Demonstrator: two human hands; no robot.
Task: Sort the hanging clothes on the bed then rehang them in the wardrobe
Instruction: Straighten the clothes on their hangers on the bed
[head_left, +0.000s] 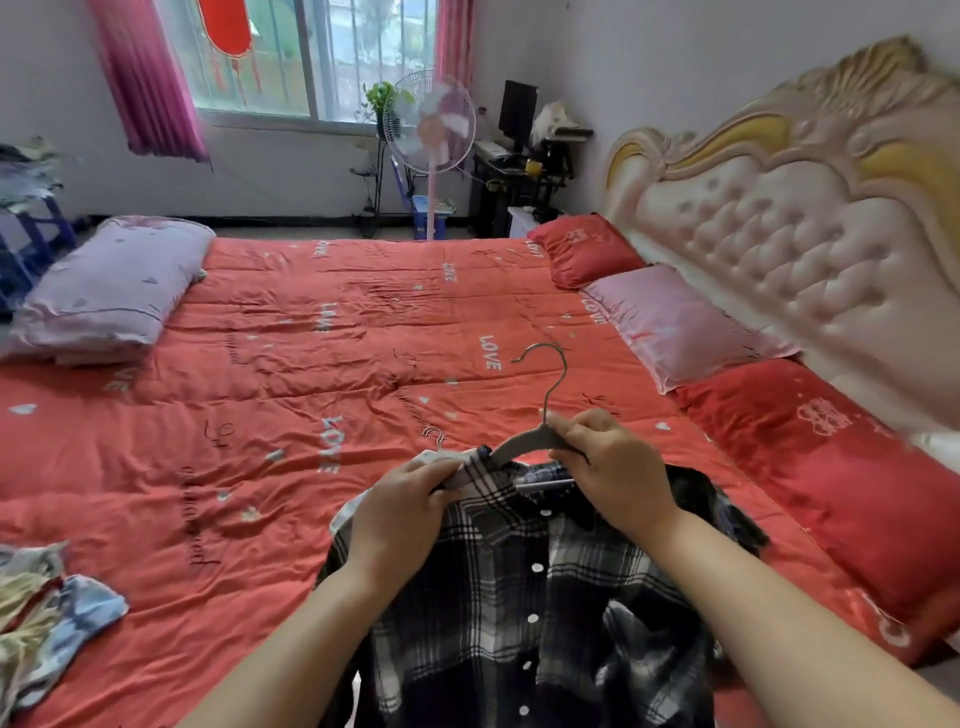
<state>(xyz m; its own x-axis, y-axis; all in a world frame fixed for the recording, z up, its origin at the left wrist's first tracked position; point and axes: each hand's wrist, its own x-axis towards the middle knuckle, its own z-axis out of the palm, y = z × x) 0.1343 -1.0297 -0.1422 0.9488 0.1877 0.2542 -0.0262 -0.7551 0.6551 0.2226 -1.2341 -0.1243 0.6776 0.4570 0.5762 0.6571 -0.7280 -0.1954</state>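
A black-and-white plaid shirt with white buttons lies on the red bed near its front edge, on top of other dark clothes. My right hand grips a grey hanger whose metal hook points up and away from me. My left hand pinches the shirt's collar beside the hanger's left arm. A second hanger hook peeks out just behind the collar.
A small pile of light-coloured clothes lies at the bed's left front. A lilac pillow sits at the left, red and pink pillows line the padded headboard on the right. A standing fan and a desk stand beyond the bed.
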